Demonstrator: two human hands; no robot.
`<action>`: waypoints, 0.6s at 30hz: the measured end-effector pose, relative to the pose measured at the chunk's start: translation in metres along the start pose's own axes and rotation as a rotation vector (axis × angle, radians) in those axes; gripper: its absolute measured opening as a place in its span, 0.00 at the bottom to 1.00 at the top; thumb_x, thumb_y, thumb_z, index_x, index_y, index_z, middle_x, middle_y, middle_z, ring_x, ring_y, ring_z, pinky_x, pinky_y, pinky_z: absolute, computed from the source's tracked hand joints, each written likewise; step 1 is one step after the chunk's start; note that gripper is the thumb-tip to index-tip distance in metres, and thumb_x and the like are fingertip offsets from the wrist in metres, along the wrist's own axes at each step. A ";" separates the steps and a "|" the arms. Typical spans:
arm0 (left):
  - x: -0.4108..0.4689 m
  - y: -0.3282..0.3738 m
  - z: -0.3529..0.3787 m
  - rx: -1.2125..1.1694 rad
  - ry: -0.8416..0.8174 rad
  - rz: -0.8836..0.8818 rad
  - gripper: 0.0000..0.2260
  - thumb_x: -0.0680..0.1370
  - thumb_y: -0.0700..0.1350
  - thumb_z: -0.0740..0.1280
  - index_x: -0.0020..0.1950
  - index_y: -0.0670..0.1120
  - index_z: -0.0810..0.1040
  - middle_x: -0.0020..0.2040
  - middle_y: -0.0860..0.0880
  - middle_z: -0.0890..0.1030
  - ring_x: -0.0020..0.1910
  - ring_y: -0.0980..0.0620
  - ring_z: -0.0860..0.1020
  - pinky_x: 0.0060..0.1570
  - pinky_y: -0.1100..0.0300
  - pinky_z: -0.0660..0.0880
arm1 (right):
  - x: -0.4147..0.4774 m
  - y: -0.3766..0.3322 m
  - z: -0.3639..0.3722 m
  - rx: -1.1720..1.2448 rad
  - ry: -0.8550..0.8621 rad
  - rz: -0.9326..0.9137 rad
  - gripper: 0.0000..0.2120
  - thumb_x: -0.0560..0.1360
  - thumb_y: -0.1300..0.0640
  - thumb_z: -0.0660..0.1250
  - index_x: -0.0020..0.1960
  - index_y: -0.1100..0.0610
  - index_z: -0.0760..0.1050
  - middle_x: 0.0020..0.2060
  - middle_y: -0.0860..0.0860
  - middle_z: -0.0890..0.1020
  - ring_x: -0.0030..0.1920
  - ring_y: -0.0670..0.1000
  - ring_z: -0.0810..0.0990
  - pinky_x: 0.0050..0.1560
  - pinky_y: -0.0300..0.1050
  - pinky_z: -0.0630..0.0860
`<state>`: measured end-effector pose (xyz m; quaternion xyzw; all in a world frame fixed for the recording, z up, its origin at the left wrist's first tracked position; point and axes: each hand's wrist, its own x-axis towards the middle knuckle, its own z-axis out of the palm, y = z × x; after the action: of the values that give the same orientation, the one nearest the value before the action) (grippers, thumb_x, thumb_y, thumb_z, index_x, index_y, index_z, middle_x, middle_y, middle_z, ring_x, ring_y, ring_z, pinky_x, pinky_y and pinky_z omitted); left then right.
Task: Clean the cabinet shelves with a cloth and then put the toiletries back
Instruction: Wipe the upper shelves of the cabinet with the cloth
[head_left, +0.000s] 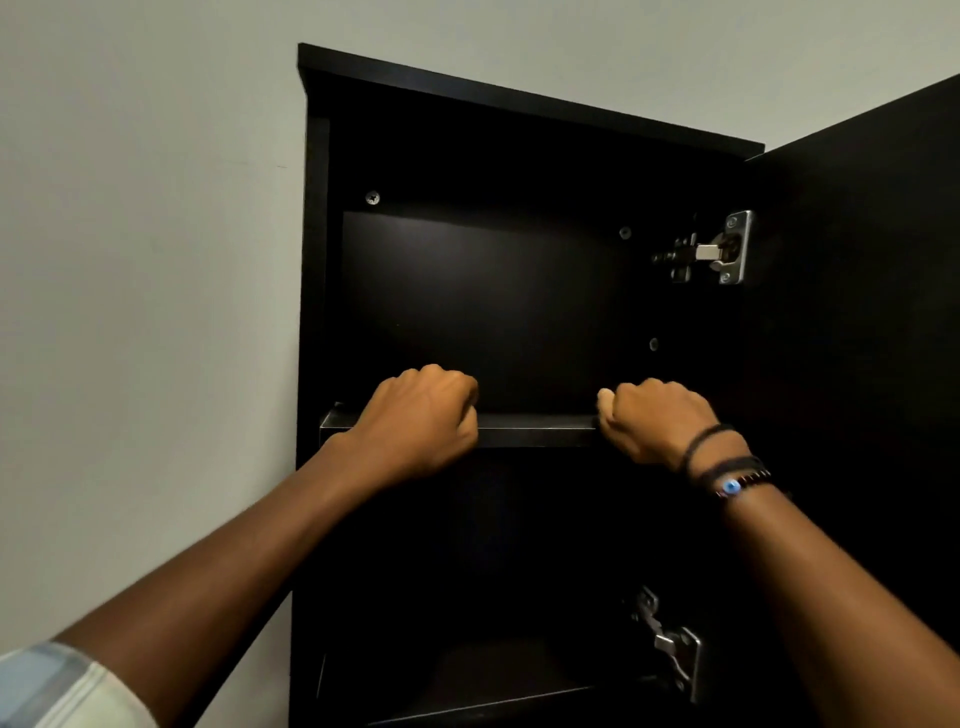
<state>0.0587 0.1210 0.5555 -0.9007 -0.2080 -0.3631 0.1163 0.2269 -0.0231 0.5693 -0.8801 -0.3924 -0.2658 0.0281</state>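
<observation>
**A:** hand status?

**B:** both curled tight. left hand just off centre at 7 o'clock, right hand at 4 o'clock. each is wrapped over the front edge of the upper shelf, knuckles up, well apart. reads as a two-handed grip on the board.

**A:** task items?

**B:** cabinet fills centre frame, door swung open at 3 o'clock. no cloth and no toiletries in view. both compartments look bare where I can see into them.

**A:** risks?

**B:** my read: if the shelf only sits on pegs, an uneven pull tips it or drops one end onto the lower shelf at 6 o'clock. the right wrist is near the door side, so a jerk could knock the bracelets or forearm into the lower hinge at 5 o'clock. the upper hinge at 2 o'clock is further off.

**A:** blind spots?

**B:** fingertips are hidden behind the knuckles, so I can't rule out something small in a palm. the shelf supports aren't visible. the interior is black on black, and the lower compartment is mostly lost in shadow. the cabinet bottom is cut off at 6 o'clock. can't tell whether the shelves have been wiped yet.
</observation>
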 end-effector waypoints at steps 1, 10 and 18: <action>0.001 0.001 0.002 0.005 -0.004 -0.010 0.10 0.75 0.47 0.57 0.49 0.49 0.77 0.47 0.47 0.81 0.46 0.45 0.78 0.41 0.55 0.72 | 0.010 -0.004 -0.003 0.079 -0.076 0.042 0.18 0.80 0.50 0.52 0.60 0.59 0.73 0.60 0.60 0.77 0.60 0.64 0.75 0.57 0.51 0.72; 0.002 0.005 0.004 -0.010 -0.018 -0.041 0.10 0.78 0.47 0.57 0.53 0.50 0.76 0.46 0.50 0.81 0.40 0.54 0.74 0.39 0.60 0.67 | 0.012 0.006 -0.015 0.468 -0.251 -0.073 0.17 0.79 0.47 0.53 0.52 0.54 0.78 0.49 0.55 0.79 0.49 0.55 0.79 0.48 0.48 0.73; -0.002 0.011 0.004 0.027 -0.001 -0.075 0.11 0.80 0.48 0.57 0.59 0.49 0.73 0.49 0.49 0.80 0.41 0.55 0.73 0.39 0.61 0.67 | 0.012 0.001 -0.012 0.244 -0.125 0.013 0.17 0.78 0.50 0.57 0.60 0.58 0.75 0.53 0.57 0.78 0.53 0.58 0.77 0.49 0.47 0.73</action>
<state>0.0645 0.1116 0.5505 -0.8909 -0.2466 -0.3640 0.1145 0.2288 -0.0184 0.5857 -0.8876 -0.4171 -0.1605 0.1120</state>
